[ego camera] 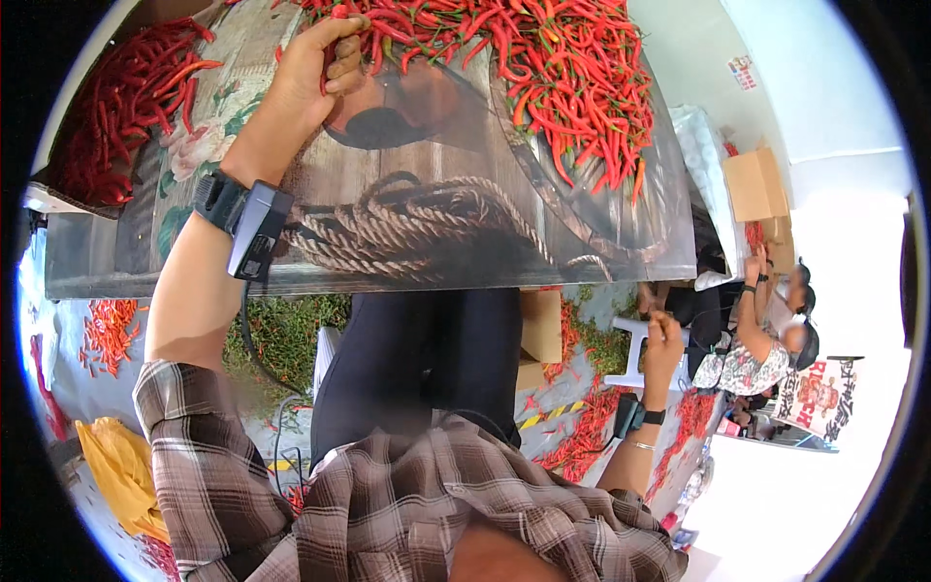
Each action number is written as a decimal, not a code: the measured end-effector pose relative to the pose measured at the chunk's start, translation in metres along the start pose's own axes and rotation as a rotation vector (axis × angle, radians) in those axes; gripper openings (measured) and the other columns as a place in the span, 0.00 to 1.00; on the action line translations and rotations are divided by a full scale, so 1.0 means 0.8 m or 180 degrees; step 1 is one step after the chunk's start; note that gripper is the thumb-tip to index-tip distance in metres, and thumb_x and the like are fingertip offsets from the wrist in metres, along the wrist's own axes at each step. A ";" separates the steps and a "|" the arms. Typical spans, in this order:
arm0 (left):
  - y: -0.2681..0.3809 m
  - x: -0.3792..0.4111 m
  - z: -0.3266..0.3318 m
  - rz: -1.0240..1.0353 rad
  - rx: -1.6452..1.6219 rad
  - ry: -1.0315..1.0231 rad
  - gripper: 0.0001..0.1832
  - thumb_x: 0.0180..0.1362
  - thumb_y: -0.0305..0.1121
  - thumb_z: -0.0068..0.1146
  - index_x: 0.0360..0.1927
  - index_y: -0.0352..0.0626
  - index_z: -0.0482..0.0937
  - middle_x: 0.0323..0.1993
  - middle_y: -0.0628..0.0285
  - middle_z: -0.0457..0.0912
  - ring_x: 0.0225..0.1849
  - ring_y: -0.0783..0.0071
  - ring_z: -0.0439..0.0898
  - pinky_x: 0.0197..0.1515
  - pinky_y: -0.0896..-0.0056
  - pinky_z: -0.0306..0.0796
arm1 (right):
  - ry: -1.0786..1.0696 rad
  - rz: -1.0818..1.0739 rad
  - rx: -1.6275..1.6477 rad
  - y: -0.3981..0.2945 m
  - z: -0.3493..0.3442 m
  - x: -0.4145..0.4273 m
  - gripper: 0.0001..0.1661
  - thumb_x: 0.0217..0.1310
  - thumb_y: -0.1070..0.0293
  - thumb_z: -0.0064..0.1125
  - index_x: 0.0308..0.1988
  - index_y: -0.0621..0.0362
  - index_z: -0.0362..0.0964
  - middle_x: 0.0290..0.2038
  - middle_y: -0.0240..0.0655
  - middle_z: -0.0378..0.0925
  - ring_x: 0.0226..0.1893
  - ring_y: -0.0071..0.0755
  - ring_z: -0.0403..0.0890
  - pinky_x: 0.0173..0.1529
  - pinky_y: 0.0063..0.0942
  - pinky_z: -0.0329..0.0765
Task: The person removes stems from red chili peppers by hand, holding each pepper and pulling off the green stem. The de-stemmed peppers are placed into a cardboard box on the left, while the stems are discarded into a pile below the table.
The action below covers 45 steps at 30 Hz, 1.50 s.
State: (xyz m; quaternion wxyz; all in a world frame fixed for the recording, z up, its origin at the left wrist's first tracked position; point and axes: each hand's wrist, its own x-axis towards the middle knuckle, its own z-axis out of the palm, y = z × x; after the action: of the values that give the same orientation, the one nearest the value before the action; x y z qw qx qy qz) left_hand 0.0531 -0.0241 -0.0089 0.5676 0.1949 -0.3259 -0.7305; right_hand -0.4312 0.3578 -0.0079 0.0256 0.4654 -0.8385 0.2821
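My left hand [340,62] is closed around red chili peppers [340,12] over the far part of the table [465,280]; red shows above and below the fist. Just right of it a large heap of red chilies with green stems [574,80] covers the back of the printed tabletop. My right hand [662,345] is raised beyond the table's near right edge, above the floor, with its fingertips close together; whether anything is between them is unclear. At the far left, a cardboard box [80,207] holds more red chilies [124,109]. Both wrists wear strapped devices.
Under and beside the table, green stems [291,342] and red chilies [589,429] lie on the floor. A white plastic stool [631,356] stands at right, near other people [756,349]. Cardboard boxes [756,185] stand at upper right, a yellow bag [120,473] at lower left. A cable hangs from my left wrist device.
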 end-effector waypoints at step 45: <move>-0.006 -0.020 0.032 -0.0535 0.0632 -0.0092 0.09 0.66 0.32 0.55 0.43 0.37 0.78 0.15 0.77 0.61 0.09 0.89 0.54 0.11 0.82 0.46 | -0.1747 -0.1540 0.3300 -0.441 0.242 0.176 0.26 0.68 0.72 0.56 0.62 0.58 0.60 0.32 0.31 0.81 0.24 0.13 0.72 0.29 0.13 0.69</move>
State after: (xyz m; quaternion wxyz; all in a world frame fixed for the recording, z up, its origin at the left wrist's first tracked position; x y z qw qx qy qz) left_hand 0.0376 -0.0020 0.0046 0.4775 0.2663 -0.3873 -0.7424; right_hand -0.1878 0.0096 0.0314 -0.3560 0.6491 -0.4401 0.5082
